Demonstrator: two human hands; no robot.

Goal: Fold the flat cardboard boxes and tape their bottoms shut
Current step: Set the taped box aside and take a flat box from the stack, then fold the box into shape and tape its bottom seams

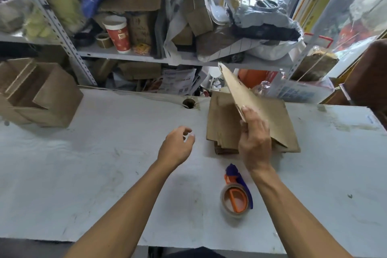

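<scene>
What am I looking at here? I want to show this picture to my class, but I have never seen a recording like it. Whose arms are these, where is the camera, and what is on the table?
There is no machine: a person wears a wide-angle camera on the head, looking forward and down, so the arms are their own. The right hand grips a flat cardboard box, tilted up off a stack of flat boxes on the white table. The left hand hovers above the table, fingers loosely curled, holding nothing. Near the person lies a tape dispenser with an orange and blue handle. At the far left stand folded boxes. Cluttered shelves rise behind the table.
</scene>
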